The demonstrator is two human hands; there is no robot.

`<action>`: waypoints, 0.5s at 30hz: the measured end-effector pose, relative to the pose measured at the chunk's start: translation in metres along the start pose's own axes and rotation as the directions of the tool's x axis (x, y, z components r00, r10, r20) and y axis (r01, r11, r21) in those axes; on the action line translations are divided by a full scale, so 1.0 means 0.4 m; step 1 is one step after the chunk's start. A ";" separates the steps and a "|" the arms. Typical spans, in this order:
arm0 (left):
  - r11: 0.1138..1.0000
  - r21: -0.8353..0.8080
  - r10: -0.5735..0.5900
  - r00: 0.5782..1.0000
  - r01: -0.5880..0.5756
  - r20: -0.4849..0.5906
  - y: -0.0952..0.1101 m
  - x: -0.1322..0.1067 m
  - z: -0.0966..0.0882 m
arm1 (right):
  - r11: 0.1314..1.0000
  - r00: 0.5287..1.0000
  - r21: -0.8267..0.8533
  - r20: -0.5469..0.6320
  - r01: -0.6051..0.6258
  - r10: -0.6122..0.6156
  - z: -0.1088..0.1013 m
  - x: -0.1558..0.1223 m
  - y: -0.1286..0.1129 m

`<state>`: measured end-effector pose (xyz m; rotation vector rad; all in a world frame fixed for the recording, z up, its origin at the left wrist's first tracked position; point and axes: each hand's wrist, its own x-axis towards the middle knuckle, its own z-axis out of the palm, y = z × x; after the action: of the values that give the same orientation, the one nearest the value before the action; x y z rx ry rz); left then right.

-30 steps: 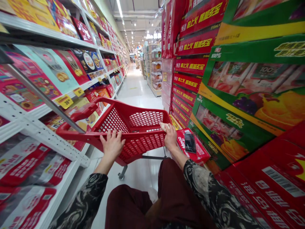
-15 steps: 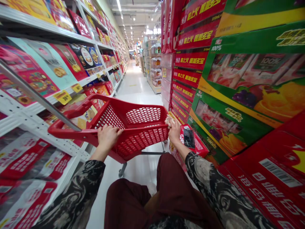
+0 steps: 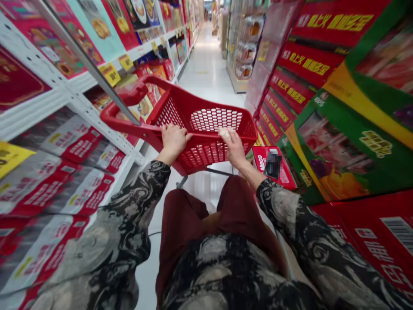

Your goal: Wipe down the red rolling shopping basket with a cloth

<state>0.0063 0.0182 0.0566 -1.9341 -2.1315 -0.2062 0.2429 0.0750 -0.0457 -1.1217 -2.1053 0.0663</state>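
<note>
A red plastic shopping basket on wheels [image 3: 206,120] stands in the aisle in front of me and looks empty. My left hand [image 3: 173,138] is closed over its near rim on the left side. My right hand [image 3: 234,146] grips the near rim on the right and also holds a small pale wad [image 3: 223,132] between its fingers. The basket's long red handle [image 3: 129,97] sticks out to the left, toward the shelves.
White shelves [image 3: 41,103] with red and teal boxed goods line the left. Stacked red and green drink cartons [image 3: 338,129] wall the right. A small red box [image 3: 274,165] lies by my right wrist. The pale aisle floor [image 3: 209,73] runs ahead.
My view has tilted down and come closer to the basket. Both hands stay on its near rim, and the left fingers have curled tighter over it.
</note>
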 end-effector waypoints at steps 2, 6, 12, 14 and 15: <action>0.999 -0.035 -0.005 1.000 0.006 0.014 0.001 0.001 0.007 | 0.999 0.998 -0.006 -0.041 -0.047 0.047 0.002 0.002 0.025; 0.996 -0.087 -0.005 1.000 0.008 0.027 0.011 -0.005 0.008 | 0.993 0.989 -0.012 -0.088 -0.119 0.117 0.008 0.002 0.038; 0.994 -0.111 -0.003 0.999 0.009 0.052 0.022 -0.003 0.003 | 0.998 0.998 0.043 0.063 -0.034 0.032 0.054 0.027 -0.079; 0.992 -0.124 0.001 0.998 0.006 0.058 0.020 -0.002 0.004 | 0.999 0.995 0.036 0.100 -0.020 0.017 0.047 0.028 -0.088; 0.992 -0.129 0.004 0.998 0.004 0.059 0.018 -0.002 0.005 | 0.999 0.995 0.023 0.100 -0.025 0.023 0.037 0.025 -0.082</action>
<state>0.0135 0.0189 0.0542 -2.0353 -2.2058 -0.2983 0.2073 0.0662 -0.0386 -1.1504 -2.1737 0.1620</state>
